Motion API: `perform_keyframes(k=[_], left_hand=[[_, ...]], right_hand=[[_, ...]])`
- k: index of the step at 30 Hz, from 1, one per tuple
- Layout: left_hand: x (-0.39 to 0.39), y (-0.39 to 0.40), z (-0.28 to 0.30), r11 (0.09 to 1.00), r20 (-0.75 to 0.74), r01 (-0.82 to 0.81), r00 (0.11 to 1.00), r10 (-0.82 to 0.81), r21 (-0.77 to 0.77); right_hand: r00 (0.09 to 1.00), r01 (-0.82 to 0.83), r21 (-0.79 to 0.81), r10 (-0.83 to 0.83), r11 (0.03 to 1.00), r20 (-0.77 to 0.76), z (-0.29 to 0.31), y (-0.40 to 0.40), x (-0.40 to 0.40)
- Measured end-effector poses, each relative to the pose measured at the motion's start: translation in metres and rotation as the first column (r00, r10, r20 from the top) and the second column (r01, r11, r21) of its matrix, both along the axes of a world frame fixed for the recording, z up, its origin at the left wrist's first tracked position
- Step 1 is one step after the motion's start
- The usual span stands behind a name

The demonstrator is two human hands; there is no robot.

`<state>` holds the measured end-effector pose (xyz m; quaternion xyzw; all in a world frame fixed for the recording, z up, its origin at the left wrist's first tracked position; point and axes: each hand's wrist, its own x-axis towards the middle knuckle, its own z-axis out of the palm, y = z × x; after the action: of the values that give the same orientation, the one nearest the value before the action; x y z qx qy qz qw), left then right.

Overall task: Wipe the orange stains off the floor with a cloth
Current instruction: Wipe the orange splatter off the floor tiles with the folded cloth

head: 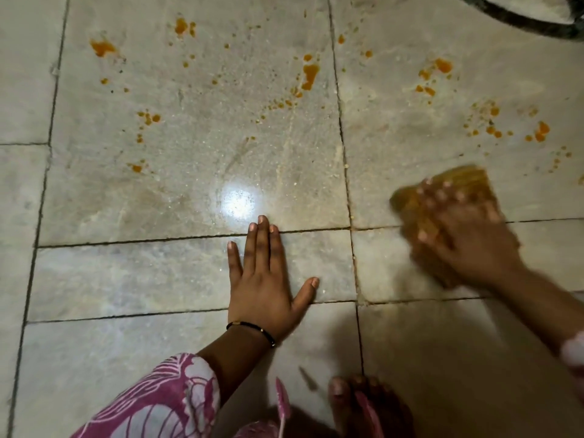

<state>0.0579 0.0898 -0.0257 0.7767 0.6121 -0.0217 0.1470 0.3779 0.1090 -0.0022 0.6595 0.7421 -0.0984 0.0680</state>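
Orange stains (310,75) are spattered across the pale stone floor (158,273), in clusters at the upper left, the middle top and the right. My right hand (467,241) lies on a yellow-brown cloth (455,191), pressing it onto the floor at the right; both are motion-blurred, so how the fingers lie is unclear. More orange spots (541,131) lie just beyond the cloth. My left hand (264,279) rests flat on the floor in the middle, fingers straight and thumb spread, with a black bracelet on the wrist.
A dark curved rim (518,22) of some object shows at the top right corner. My bare foot (357,403) and a pink patterned garment (164,403) are at the bottom edge. A bright light reflection (237,202) sits just beyond my left fingertips.
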Motion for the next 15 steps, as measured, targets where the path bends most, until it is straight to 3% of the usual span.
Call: perform_keyframes(k=[3,5,8,11,13,15], left_hand=[[0.0,0.0,0.002,1.0,-0.006,0.005,1.0,-0.005,-0.01],[0.0,0.0,0.003,1.0,0.003,0.007,1.0,-0.007,-0.011],[0.0,0.001,0.003,1.0,0.003,0.01,1.0,-0.01,-0.009],[0.0,0.0,0.001,1.0,-0.006,0.015,1.0,-0.015,0.012],[-0.001,0.0,-0.001,1.0,0.001,0.018,1.0,-0.018,0.02],[-0.002,0.001,-0.002,0.999,-0.001,0.015,1.0,-0.015,0.031]], right_hand=[[0.962,0.275,0.049,-0.275,0.96,-0.002,-0.003,0.066,0.007],[0.956,0.295,0.049,-0.295,0.954,-0.006,-0.004,0.102,-0.014],[1.0,0.005,0.028,-0.004,1.0,-0.011,-0.009,0.102,-0.076],[0.966,-0.256,0.007,0.257,0.967,-0.026,-0.008,0.048,-0.108],[0.944,-0.327,-0.01,0.326,0.945,-0.052,-0.007,0.011,-0.095],[0.958,-0.281,-0.033,0.279,0.959,-0.059,-0.002,-0.004,-0.068]])
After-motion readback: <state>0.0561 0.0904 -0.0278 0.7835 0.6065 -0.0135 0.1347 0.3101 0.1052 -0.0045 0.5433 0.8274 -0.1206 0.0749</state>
